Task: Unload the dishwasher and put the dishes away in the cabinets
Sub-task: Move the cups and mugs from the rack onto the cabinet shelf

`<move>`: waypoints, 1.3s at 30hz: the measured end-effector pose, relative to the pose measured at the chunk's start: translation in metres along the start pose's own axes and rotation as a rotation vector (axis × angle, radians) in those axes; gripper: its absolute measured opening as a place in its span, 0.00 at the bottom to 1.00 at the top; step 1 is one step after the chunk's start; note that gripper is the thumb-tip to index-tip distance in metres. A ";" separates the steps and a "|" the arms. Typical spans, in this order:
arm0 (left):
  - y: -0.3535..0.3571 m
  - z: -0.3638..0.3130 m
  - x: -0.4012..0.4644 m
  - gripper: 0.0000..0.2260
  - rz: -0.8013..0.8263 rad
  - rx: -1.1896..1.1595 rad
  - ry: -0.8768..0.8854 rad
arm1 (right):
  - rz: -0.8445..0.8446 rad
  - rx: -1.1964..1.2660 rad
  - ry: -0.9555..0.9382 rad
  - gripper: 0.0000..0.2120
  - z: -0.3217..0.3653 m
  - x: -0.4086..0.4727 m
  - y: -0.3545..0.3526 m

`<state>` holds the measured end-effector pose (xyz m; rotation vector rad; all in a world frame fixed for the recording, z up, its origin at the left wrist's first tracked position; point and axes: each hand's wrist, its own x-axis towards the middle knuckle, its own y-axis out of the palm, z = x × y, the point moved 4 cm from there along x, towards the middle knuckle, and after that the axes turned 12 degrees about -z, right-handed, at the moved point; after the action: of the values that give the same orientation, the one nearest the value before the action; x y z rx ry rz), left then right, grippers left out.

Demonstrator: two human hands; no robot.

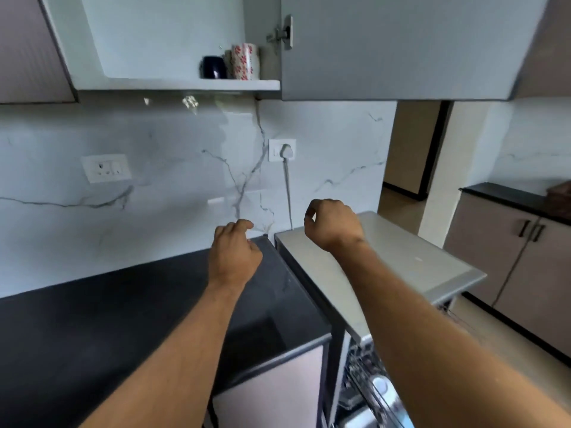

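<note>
Two hands, left hand (234,254) and right hand (333,223), are hanging loosely curled, holding nothing, above the glossy black table's (92,319) right edge.

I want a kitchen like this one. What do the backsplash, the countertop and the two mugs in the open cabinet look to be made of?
Backsplash: glossy marble or marble-look slab, grey veins and reflections.
Countertop: black polished stone, perhaps granite; faint sheen.
Dark mug: glazed ceramic, probably; shiny.
Patterned mug: white ceramic, seemingly, with red print.

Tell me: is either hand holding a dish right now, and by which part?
Nothing is held. The left hand and right hand hang over the counter and dishwasher with loosely curled, empty fingers.
</note>
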<state>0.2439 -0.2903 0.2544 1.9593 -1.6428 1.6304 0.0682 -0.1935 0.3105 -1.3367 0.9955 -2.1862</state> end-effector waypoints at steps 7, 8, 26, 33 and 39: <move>0.034 -0.083 -0.096 0.20 0.118 -0.072 0.019 | 0.088 -0.045 0.111 0.12 -0.105 -0.091 -0.027; 0.037 -0.095 -0.115 0.20 0.134 -0.092 0.018 | 0.096 -0.054 0.123 0.12 -0.122 -0.103 -0.032; 0.129 -0.251 -0.309 0.19 0.616 -0.162 0.166 | 0.140 -0.078 0.598 0.06 -0.370 -0.272 -0.091; 0.198 -0.285 -0.356 0.18 0.830 -0.272 0.166 | 0.153 -0.079 0.748 0.11 -0.442 -0.320 -0.080; 0.270 -0.310 -0.398 0.22 1.048 -0.257 0.242 | 0.159 -0.045 0.936 0.17 -0.498 -0.354 -0.050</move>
<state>-0.0922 0.0559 -0.0533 0.7000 -2.7845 1.6298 -0.2037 0.2508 -0.0127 -0.1499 1.3817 -2.6768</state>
